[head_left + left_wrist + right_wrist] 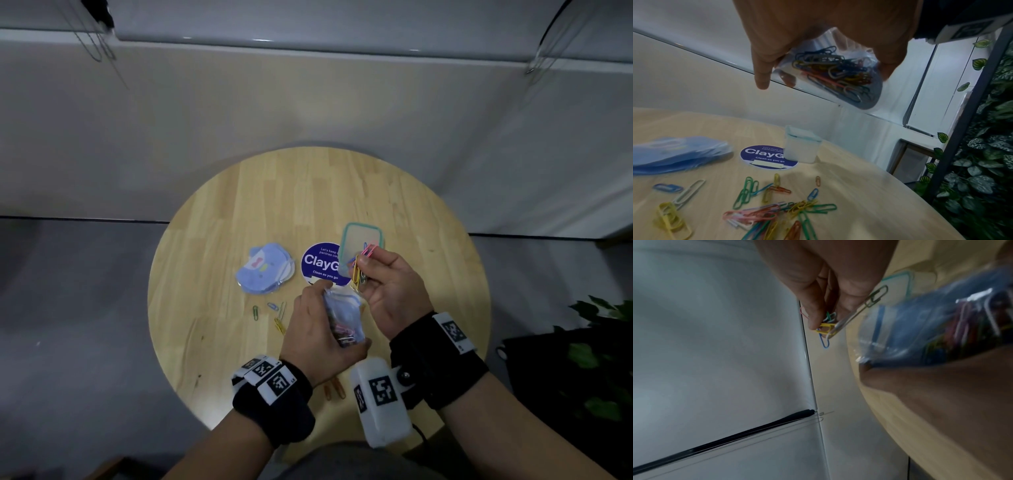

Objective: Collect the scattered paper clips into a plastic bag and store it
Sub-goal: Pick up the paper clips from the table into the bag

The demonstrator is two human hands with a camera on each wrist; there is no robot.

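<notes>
— Where is the plastic bag [342, 317]?
— Gripped in the left hand [320, 337] above the table's [239, 205] near edge, its mouth blurred.
— The right hand [388, 286]?
— It pinches a clip bunch [361, 267]—half hidden by fingers.

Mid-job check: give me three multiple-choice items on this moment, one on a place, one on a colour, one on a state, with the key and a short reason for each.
1. Where does the round sticker lie?
A. between the stack of bags and the container
B. on the floor
C. inside the container

2. What colour is the container's rim?
A. red
B. teal
C. black

3. What is the right hand doing?
A. resting flat on the table
B. pinching a bunch of paper clips
C. hanging with nothing in its grip

Key: 1 A, the head view shows it between them. 2 B, the rim reads teal. 3 B, clips stick out from its fingertips above the plastic bag that the left hand holds.
</notes>
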